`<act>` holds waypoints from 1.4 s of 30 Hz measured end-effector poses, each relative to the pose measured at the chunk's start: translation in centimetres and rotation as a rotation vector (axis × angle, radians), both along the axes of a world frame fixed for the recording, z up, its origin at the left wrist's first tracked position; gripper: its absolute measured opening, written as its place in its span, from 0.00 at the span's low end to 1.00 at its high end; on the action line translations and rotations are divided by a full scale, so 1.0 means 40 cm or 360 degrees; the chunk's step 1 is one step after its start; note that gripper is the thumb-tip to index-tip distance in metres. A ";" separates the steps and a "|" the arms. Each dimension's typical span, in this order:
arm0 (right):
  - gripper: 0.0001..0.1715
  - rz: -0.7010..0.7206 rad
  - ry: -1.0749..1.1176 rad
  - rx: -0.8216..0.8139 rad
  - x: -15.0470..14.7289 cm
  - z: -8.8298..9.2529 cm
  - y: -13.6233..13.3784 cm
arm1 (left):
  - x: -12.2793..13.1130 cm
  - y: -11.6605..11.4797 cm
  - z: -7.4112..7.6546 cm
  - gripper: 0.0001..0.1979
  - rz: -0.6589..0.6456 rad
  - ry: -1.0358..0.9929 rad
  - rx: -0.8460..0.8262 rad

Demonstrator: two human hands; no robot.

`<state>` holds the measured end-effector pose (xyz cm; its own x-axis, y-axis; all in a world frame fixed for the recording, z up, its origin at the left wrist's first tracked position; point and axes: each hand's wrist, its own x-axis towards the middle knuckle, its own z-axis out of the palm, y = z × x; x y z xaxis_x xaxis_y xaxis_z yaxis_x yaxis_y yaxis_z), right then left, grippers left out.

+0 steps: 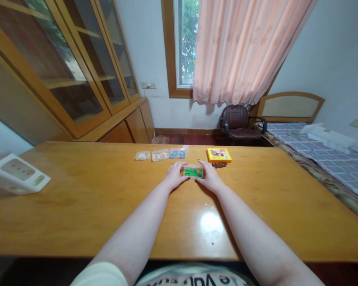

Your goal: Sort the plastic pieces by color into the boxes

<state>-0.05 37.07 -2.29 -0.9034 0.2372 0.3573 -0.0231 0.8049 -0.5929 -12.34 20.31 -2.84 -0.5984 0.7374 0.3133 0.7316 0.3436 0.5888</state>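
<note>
Between my two hands is a small clear plastic box (193, 172) with bright green pieces in it, at the middle of the wooden table. My left hand (176, 174) grips its left end, fingers behind and thumb in front. At the right end my right hand (210, 175) holds it the same way. Just behind the right hand lies a little heap of brown pieces (219, 165). A yellow box (219, 155) with a printed picture stands directly beyond that heap.
Three more clear boxes stand in a row farther back: one with pale contents (142, 156), one with cream pieces (160, 155), one with blue pieces (178, 153). A white object (18, 172) is at the table's left. Beyond the table are a chair (237, 121) and a bed (325, 147).
</note>
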 end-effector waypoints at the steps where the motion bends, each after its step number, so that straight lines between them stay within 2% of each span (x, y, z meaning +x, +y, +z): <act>1: 0.39 0.0030 0.0015 0.0124 0.001 0.002 -0.001 | 0.005 0.000 0.009 0.28 0.0022 0.0100 -0.0056; 4: 0.22 0.0094 0.0060 0.0413 0.006 0.010 -0.012 | 0.032 0.003 0.032 0.22 0.0074 0.0322 -0.0249; 9: 0.16 0.0173 -0.0159 0.0663 0.030 0.053 -0.052 | 0.093 0.004 0.053 0.23 0.0042 0.0493 -0.0517; 14: 0.18 0.0073 -0.0350 0.0696 0.046 0.077 -0.089 | 0.115 -0.004 0.065 0.27 -0.0025 0.0442 -0.0719; 19: 0.26 0.0027 -0.0535 0.0702 0.050 0.076 -0.117 | 0.119 0.001 0.076 0.24 -0.0043 0.0379 -0.0754; 23: 0.28 0.0001 -0.0632 0.0715 0.053 0.078 -0.135 | 0.127 0.007 0.081 0.24 -0.0024 0.0356 -0.0763; 27: 0.30 -0.0053 -0.0641 0.0718 0.052 0.066 -0.143 | 0.117 0.008 0.071 0.25 -0.0043 0.0312 -0.0703; 33: 0.34 -0.0195 -0.0571 0.0657 0.028 0.030 -0.111 | 0.076 0.018 0.027 0.31 -0.0126 0.0204 -0.0638; 39: 0.32 -0.0393 -0.0598 0.0637 0.004 0.012 -0.079 | 0.084 0.035 -0.014 0.33 0.0102 0.0235 -0.0544; 42: 0.31 -0.0439 -0.0592 0.0672 -0.007 0.009 -0.072 | 0.076 0.041 -0.023 0.31 0.0033 0.0208 -0.0489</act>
